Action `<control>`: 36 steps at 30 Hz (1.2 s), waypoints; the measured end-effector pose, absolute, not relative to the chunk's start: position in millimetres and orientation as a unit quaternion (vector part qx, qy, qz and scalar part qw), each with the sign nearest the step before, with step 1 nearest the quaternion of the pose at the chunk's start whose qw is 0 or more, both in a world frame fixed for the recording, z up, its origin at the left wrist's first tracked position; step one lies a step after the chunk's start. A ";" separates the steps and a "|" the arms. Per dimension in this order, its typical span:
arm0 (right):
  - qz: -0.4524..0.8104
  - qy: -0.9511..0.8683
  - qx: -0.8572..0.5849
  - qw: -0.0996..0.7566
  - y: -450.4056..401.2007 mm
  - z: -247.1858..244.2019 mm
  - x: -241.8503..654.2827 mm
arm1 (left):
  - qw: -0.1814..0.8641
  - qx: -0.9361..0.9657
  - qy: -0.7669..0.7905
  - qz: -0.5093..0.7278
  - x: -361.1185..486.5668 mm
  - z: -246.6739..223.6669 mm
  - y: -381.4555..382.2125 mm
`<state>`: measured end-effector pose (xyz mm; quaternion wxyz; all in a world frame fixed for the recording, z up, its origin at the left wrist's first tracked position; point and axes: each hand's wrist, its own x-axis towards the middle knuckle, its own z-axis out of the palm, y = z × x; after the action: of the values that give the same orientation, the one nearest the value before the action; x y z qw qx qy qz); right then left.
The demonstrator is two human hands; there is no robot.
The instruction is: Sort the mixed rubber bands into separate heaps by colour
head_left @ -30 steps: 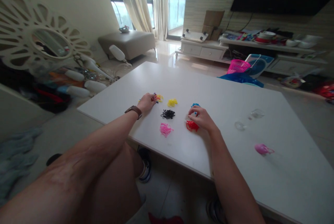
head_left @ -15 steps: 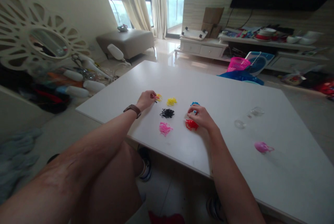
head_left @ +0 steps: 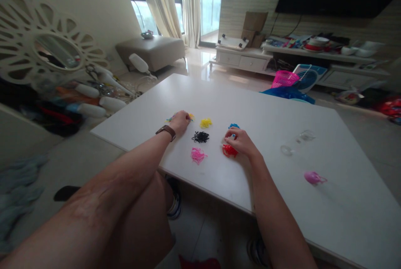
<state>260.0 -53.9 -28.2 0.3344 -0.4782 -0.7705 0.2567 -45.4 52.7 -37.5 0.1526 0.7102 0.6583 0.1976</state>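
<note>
My left hand [head_left: 181,122] is closed, knuckles up, over a mixed-colour pile of small rubber bands [head_left: 169,119] that it partly covers. Whatever its fingertips pinch is hidden. My right hand [head_left: 240,140] rests between blue bands [head_left: 233,126] and red bands [head_left: 229,150], thumb and fingers curled together; a bit of blue shows at its fingers, too small to name. Between the hands lie separate heaps of yellow bands [head_left: 206,123], black bands [head_left: 200,137] and pink bands [head_left: 198,156].
All the heaps lie on a white table [head_left: 266,198]. On its right side are a pink egg-shaped container [head_left: 313,177] and clear plastic pieces [head_left: 305,135]. Past the far edge stands a pink basket [head_left: 285,79]. White lamp-like parts [head_left: 112,103] clutter the floor at left.
My left hand has turned and shifted slightly right and nearer, uncovering coloured bands on its left side. My right hand has hardly moved.
</note>
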 end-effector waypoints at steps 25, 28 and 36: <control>0.276 -0.720 -0.498 0.396 -54.6 -27.7 251.3 | 0.693 0.538 0.420 0.230 -3.2 -0.6 7.6; 0.315 -0.697 -0.484 0.425 -55.1 -27.7 248.1 | 0.696 0.560 0.402 0.203 20.3 3.4 -2.8; 0.359 -0.675 -0.469 0.442 -56.5 -28.5 245.4 | 0.722 0.545 0.373 0.204 44.7 5.9 -8.2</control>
<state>245.4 -56.5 -28.5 0.4423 -0.4686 -0.6753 0.3590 44.7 -8.2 5.9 0.7221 0.5454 0.3733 0.2044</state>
